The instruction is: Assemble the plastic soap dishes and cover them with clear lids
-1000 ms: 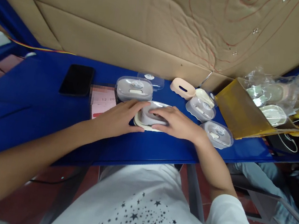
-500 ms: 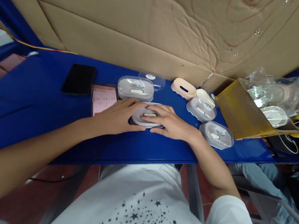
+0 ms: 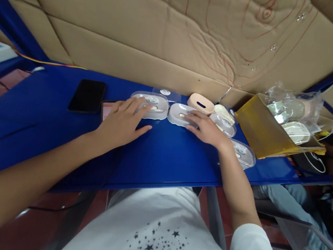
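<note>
The grey case [image 3: 174, 117] sits toward the far edge of the blue desk [image 3: 167, 158], just beside a clear-lidded case [image 3: 161, 104]. The right hand [image 3: 206, 130] has its fingers over the grey case's right end; whether it grips cannot be determined. The left hand [image 3: 122, 120] is spread and unclenched, fingers over the clear-lidded case; contact is unclear.

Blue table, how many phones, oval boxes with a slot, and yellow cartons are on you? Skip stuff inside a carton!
Phones: 2 (black phone, pink-screened phone partly hidden)
Oval boxes with a slot: 5 (leftmost box, middle box, peach box, second box from the right, rightmost box)
Yellow cartons: 1 (yellow carton)
Total: 8
</note>
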{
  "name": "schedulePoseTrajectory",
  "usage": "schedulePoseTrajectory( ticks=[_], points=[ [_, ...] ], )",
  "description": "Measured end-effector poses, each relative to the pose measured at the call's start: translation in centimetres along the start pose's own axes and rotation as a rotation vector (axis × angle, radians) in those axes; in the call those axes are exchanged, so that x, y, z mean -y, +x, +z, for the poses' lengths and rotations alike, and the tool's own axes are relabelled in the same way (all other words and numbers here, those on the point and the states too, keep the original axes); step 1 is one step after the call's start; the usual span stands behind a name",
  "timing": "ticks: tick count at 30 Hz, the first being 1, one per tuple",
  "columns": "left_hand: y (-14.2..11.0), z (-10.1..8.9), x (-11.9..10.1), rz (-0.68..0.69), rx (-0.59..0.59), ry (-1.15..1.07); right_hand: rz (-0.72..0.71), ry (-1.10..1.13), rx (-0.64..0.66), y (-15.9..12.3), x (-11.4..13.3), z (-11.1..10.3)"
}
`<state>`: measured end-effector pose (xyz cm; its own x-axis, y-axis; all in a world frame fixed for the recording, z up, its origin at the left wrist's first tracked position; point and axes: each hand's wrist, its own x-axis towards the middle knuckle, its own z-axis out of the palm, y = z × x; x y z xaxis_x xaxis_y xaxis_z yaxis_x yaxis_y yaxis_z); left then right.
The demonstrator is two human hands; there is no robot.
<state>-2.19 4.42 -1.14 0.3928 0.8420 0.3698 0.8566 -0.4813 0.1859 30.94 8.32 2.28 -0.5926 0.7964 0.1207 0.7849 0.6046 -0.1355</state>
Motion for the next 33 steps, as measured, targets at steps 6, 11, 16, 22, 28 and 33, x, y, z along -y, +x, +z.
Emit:
schedulePoseTrajectory(
  ticks=[6,11,16,22,28,33],
  points=[
    [-0.2,0.7,0.4,-0.003,-0.009,-0.027,0.457,-0.171,-0.032,4.8,-2.5,-1.5],
    [-0.3,0.7,-0.1,0.023,-0.031,-0.022,0.552,-0.172,0.134,7.3,-4.8,-1.9],
    [-0.4,0.8,-0.3,0.058,-0.014,0.004,0.398,-0.121,0.134,9.1,-3.9,-1.8],
    [-0.3,0.5,-0.2,0.066,-0.008,0.015,0.125,0.006,0.18,15.9,-0.3,-0.3],
    [-0.4,0.4,-0.4,0.057,0.011,0.016,0.167,-0.028,0.227,18.6,-0.6,0.4],
    [-0.4,0.5,-0.2,0.068,0.008,0.011,0.211,-0.02,0.248,17.1,-1.9,-0.7]
  ],
)
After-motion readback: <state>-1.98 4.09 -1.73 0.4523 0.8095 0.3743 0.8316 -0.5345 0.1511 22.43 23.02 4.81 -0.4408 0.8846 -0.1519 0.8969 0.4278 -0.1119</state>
